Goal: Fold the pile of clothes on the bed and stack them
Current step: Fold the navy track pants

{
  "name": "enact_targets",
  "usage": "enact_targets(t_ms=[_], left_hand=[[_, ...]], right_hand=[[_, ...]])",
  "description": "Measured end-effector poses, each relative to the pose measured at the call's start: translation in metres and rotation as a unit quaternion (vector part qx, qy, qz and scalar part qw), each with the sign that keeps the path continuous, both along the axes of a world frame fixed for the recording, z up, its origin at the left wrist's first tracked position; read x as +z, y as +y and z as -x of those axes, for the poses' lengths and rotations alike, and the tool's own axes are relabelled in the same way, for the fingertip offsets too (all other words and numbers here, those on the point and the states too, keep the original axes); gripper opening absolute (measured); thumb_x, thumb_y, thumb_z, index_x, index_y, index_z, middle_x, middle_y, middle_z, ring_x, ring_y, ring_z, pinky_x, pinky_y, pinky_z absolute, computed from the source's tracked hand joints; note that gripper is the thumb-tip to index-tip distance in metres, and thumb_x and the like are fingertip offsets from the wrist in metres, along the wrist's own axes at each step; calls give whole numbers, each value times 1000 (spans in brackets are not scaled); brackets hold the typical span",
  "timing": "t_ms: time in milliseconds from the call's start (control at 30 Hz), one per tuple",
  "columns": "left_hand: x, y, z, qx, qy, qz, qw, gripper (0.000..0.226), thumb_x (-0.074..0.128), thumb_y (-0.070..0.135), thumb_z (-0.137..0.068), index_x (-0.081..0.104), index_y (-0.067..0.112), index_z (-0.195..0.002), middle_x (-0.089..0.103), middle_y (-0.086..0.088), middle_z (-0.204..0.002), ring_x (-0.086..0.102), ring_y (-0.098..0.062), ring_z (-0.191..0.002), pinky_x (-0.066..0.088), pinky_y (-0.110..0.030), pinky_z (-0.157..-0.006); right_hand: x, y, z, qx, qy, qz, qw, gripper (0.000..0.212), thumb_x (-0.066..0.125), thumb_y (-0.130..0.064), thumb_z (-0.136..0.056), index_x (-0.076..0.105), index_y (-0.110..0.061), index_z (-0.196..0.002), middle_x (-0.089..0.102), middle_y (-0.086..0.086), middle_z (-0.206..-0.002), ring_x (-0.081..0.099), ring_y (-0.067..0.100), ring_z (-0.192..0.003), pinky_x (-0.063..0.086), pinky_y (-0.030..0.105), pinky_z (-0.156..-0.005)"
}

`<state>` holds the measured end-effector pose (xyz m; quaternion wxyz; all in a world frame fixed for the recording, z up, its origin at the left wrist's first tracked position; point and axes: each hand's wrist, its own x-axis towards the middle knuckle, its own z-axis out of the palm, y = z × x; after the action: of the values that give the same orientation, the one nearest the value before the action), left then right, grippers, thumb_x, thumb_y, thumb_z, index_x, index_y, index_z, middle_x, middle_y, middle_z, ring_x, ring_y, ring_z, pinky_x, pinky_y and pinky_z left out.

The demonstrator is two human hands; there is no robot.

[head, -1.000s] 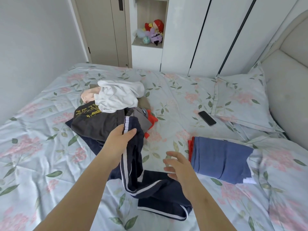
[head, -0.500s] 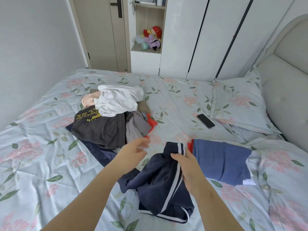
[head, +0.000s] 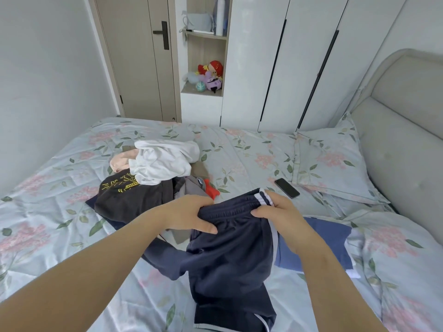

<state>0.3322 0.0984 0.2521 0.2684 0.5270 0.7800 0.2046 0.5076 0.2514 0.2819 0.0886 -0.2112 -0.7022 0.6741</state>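
1. Both hands are gripping the elastic waistband (head: 232,209) of the navy sports bottoms (head: 230,259). The left hand (head: 191,218) is pinching one end, and the right hand (head: 281,212) is clutching the white-striped corner.
2. Below the grip, the bottoms are hanging bunched, and their hem is trailing onto the bed (head: 60,236) nearer the person.
3. To my eye the waistband is sagging between the hands, so pulling them apart should be tightening it before any fold.
4. A light shake downward is probably worth doing, since one leg is twisting off to the left under the grip.
5. Just beneath and outside the right hand, the folded blue garment (head: 321,238) is waiting as the stack base.
6. Beyond the left hand, the unfolded pile (head: 134,195) is sitting close, so I would be laying the bottoms down on the near side to avoid dragging it.
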Motion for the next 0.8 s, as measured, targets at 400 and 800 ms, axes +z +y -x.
enact_targets(t_ms=[400, 800], left_hand=[[139, -1, 66, 262, 26, -232, 936, 38, 47, 40, -97, 63, 8, -108, 67, -9, -103, 62, -24, -94, 48, -28, -78], [347, 18, 34, 297, -119, -553, 769, 31, 47, 40, -98, 57, 15, -82, 66, -2, -84, 62, -17, -70, 51, -27, -64]], right_hand=[[120, 19, 84, -178, 193, -44, 964, 15, 57, -2, -90, 64, -14, -86, 66, 5, -90, 60, 20, -87, 48, 41, -94], [287, 15, 112, -202, 394, -78, 893, 16, 55, -10, -92, 54, -20, -80, 58, 0, -84, 53, 15, -79, 47, 28, -79]])
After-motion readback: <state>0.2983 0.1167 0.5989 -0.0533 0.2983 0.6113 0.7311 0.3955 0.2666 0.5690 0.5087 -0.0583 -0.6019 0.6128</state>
